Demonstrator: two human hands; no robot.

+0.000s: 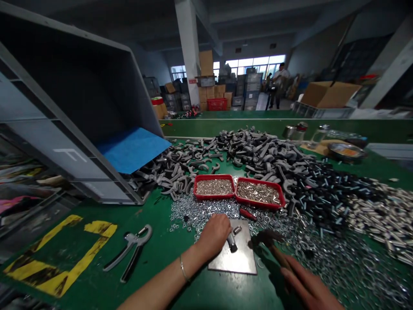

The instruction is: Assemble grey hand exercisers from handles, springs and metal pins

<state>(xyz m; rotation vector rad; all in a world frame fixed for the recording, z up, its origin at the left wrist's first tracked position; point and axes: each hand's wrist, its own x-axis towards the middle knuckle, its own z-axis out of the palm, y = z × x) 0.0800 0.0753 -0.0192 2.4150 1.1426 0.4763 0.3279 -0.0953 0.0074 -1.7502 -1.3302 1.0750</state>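
My left hand (217, 230), a bracelet on its wrist, is closed round a short grey part with a black end (231, 242). It is over a flat metal plate (240, 258) on the green table. A small metal cylinder (237, 230) lies beside the part on the plate. My right hand (301, 280) grips the wooden handle of a hammer (280, 255). The hammer's dark head is to the right of the plate, apart from the grey part. A hand gripper with grey and black handles (132, 249) lies left of my left arm.
Two red trays (214, 198) of small metal parts stand beyond the plate, near a red-handled tool (248, 214). Loose washers (325, 254), grey handles (258, 148), black-headed screws (325, 196) and metal cylinders (377, 211) lie in heaps. A tipped grey crate (77, 150) stands left. A person (280, 82) stands far back.
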